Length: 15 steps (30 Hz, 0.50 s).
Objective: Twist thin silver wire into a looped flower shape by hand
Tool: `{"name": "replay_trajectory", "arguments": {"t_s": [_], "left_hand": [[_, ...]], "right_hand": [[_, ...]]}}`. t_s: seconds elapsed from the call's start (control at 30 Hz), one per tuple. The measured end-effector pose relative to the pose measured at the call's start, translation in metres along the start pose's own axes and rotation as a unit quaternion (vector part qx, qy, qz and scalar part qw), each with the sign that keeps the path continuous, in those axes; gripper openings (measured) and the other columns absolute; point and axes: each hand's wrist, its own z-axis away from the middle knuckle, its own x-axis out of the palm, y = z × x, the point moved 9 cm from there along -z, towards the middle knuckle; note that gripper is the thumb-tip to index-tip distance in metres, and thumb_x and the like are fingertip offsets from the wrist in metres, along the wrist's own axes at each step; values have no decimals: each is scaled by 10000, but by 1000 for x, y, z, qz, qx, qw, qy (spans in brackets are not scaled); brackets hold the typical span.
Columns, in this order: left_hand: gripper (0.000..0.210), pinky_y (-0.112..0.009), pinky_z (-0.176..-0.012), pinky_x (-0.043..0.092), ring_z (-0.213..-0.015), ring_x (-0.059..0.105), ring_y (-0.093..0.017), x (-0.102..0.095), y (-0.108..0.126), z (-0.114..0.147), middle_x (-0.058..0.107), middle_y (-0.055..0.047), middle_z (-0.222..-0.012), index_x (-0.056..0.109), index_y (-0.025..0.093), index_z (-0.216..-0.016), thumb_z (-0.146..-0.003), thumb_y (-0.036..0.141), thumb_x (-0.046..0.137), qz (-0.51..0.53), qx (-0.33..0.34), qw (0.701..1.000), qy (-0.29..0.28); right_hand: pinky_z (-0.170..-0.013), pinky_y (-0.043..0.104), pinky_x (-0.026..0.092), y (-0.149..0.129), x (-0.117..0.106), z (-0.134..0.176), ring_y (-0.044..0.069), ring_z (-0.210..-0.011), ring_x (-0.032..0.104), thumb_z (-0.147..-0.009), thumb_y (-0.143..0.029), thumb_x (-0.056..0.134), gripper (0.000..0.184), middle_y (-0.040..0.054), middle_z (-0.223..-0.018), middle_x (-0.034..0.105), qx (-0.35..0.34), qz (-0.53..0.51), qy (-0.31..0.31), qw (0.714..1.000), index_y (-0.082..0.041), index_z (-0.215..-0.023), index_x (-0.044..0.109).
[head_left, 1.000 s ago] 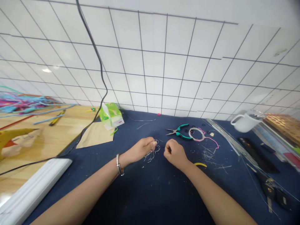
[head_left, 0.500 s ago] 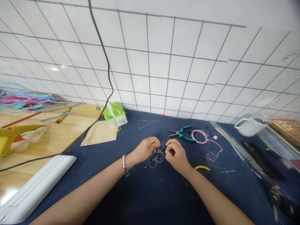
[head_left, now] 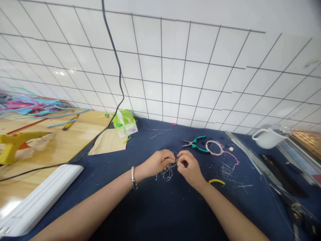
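Note:
Over the dark blue mat, my left hand is closed in a pinch, its fingertips on the thin silvery wire. Loops of that tangled wire hang just below its fingers. Close against it, my right hand also pinches, thumb and forefinger nearly touching the left fingertips; what sits between them is too small to make out. Beyond the right hand lie needle-nose pliers with teal handles, slightly spread. A pale coil ring with a pink strand rests beside them.
A yellow handle shows by my right wrist. Wire scraps and long clear strips lie to the right, near a white mug. Leftward are a green packet, a white power strip, a yellow glue gun and a black cable.
My left hand has moved right, so both hands' fingertips now almost meet. The wire loops shifted with it. The view has turned slightly.

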Motion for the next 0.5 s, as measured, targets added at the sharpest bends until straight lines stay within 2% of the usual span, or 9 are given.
{"name": "replay_trajectory", "arguments": {"t_s": [0.1,0.17,0.27,0.4,0.5], "left_hand": [[167,-202,-524,449,-548,545,-98,2,-15,-1,556,10,-634,568,141,-811,-836,237,433,59,-41,997,-12],[170,-201,-525,451,-547,547,-91,1,-16,-1,577,-2,-681,584,138,-818,-833,235,445,57,-31,998,-11],[180,-206,-579,456,-593,555,-86,1,-2,1,606,-22,-793,624,154,-823,-837,203,451,-6,34,999,-11],[204,-243,-734,438,-782,561,-127,5,20,5,629,-26,-783,649,175,-825,-846,156,447,-134,141,981,5],[219,-252,-719,431,-754,546,-129,12,24,7,614,-35,-760,633,155,-777,-855,149,429,-187,174,967,12]], "right_hand": [[-617,247,420,-2,0,0,137,-722,521,-657,-60,479,129,34,-881,543,2,-11,-6,1000,-180,-623,513],[-634,254,427,-4,-1,0,139,-728,525,-662,-62,478,130,35,-880,545,4,-16,-9,1000,-181,-624,511],[-705,282,440,-8,-3,0,151,-770,535,-661,-63,481,130,37,-875,549,-4,-15,1,1000,-184,-618,501],[-816,335,424,-14,-5,2,177,-868,536,-642,-55,482,139,41,-894,554,-15,3,27,1000,-189,-609,494],[-846,354,415,-17,-4,4,191,-916,527,-634,-46,487,146,50,-929,548,-22,15,41,999,-191,-618,496]]}}
